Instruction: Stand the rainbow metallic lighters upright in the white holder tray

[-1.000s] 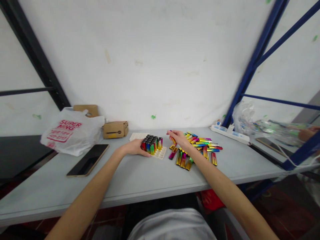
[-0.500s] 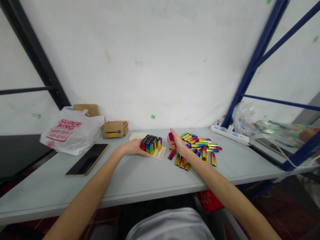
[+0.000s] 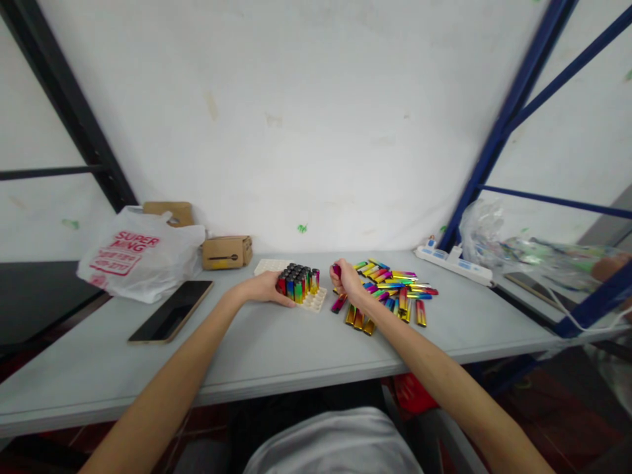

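Observation:
A white tray (image 3: 318,303) with round sockets sits mid-table, with several rainbow-coloured lighters (image 3: 297,283) standing upright in it. My left hand (image 3: 264,288) rests against the tray's left side, fingers curled round it. My right hand (image 3: 346,280) is closed on a pink lighter (image 3: 336,269), held upright just right of the tray. A loose pile of coloured lighters (image 3: 390,293) lies flat on the table to the right of that hand.
A black phone (image 3: 170,311) lies at the left, behind it a white plastic bag (image 3: 135,253) and a small cardboard box (image 3: 226,252). A white power strip (image 3: 454,263) lies at the back right by the blue rack post (image 3: 498,131). Another person's hand (image 3: 609,266) shows far right.
My right hand lifted a lighter from the pile, turned it upright and closed round it, drawing slightly toward the tray. The left hand stayed at the tray.

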Demonstrator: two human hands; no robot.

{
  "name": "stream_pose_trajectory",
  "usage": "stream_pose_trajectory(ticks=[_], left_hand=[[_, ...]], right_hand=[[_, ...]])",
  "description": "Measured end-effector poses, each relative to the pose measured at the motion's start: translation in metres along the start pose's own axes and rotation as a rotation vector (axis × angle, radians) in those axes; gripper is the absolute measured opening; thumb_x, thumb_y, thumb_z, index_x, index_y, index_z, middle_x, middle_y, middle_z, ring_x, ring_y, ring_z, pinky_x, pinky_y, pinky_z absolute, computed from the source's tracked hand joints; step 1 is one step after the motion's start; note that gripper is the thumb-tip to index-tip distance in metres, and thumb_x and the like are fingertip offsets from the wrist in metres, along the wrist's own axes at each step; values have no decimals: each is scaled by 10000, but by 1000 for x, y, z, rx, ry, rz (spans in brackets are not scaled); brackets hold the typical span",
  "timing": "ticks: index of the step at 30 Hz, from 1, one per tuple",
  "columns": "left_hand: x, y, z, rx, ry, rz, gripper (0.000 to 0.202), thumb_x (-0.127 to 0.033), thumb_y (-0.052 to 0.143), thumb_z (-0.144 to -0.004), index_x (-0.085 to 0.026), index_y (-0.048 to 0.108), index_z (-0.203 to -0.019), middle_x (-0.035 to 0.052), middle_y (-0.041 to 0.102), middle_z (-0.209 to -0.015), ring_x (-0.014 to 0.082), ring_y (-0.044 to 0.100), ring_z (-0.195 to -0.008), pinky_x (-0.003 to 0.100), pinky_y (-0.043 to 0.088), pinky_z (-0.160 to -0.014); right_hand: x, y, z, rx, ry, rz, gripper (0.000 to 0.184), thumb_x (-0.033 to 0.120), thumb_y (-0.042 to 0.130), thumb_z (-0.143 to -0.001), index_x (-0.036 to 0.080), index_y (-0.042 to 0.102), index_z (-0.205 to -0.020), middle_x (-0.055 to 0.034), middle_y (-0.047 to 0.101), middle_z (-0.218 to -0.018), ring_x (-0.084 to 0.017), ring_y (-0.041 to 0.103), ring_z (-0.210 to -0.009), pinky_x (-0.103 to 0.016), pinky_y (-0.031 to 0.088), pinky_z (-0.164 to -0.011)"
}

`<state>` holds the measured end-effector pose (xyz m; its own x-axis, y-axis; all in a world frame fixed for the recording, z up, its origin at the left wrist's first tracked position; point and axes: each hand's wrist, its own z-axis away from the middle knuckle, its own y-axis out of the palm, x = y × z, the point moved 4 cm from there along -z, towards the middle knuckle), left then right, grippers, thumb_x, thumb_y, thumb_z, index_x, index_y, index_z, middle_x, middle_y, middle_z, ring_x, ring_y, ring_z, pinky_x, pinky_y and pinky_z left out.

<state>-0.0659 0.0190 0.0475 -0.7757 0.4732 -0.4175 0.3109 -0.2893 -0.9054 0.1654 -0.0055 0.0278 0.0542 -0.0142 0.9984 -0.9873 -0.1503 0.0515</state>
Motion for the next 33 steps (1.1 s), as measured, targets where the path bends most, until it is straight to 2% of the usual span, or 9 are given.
stream_pose_trajectory(ticks=[4, 7, 10, 12, 14, 16, 21, 26, 33], left_hand=[[0, 0, 0, -3, 6, 11, 876, -679, 798, -560, -228, 616, -1289, 40, 722, -1253, 292, 665, -1117, 331, 519, -968], [-1, 0, 0, 1, 16, 0, 880, -681, 792, -574, -209, 612, -1294, 55, 715, -1264, 290, 662, -1120, 331, 513, -974], [-1, 1, -1, 9, 21, -5, 868, -681, 791, -581, -196, 620, -1280, 59, 714, -1265, 285, 666, -1112, 325, 513, -972], [0, 1, -1, 16, 22, 2, 843, -680, 788, -585, -206, 631, -1263, 45, 727, -1239, 278, 675, -1091, 315, 520, -953], [1, 1, -2, 17, 28, 7, 820, -676, 788, -587, -216, 641, -1249, 33, 737, -1215, 274, 683, -1076, 306, 526, -931], [2, 2, -2, 12, 29, 8, 811, -671, 791, -585, -219, 647, -1243, 33, 742, -1202, 276, 685, -1071, 303, 527, -918], [2, 2, -2, 5, 19, 10, 810, -668, 798, -574, -218, 655, -1232, 40, 744, -1195, 282, 683, -1072, 308, 522, -923], [1, 2, -2, 13, 25, 39, 826, -659, 806, -560, -223, 648, -1244, 33, 738, -1213, 274, 678, -1089, 299, 517, -937], [2, 2, -2, 9, 26, 41, 849, -670, 808, -556, -226, 638, -1260, 33, 741, -1200, 273, 680, -1075, 296, 519, -912]], right_hand=[[1, 2, -2, 38, -48, 45, 559, 728, 377, -885, 229, 440, -644, 76, 232, -513, -88, 161, -428, -240, 148, -422], [5, 4, -2, 47, -154, 110, 645, 811, 351, -870, 211, 557, -757, 59, 335, -536, -99, 288, -436, -240, 244, -437], [12, 5, 2, 41, -291, 267, 610, 761, 366, -913, 208, 614, -843, 33, 463, -581, -126, 433, -513, -243, 362, -503], [18, 4, 6, 15, -409, 417, 536, 701, 445, -924, 207, 641, -856, 2, 563, -682, -144, 523, -631, -243, 419, -576], [23, 3, 10, -29, -539, 535, 472, 654, 539, -905, 203, 656, -827, -34, 625, -816, -162, 572, -761, -247, 452, -651], [25, 3, 13, -47, -624, 613, 438, 619, 583, -898, 201, 659, -789, -49, 641, -853, -170, 579, -799, -256, 457, -693], [19, 3, 14, -18, -585, 708, 400, 584, 591, -915, 208, 651, -793, 6, 622, -614, -140, 526, -564, -256, 400, -605], [14, 8, 15, -14, -561, 730, 364, 580, 602, -910, 224, 631, -838, -2, 692, -633, -159, 596, -558, -255, 406, -593], [18, 14, 19, -64, -563, 783, 373, 565, 644, -892, 222, 596, -753, -24, 719, -688, -158, 605, -592, -250, 382, -602]])
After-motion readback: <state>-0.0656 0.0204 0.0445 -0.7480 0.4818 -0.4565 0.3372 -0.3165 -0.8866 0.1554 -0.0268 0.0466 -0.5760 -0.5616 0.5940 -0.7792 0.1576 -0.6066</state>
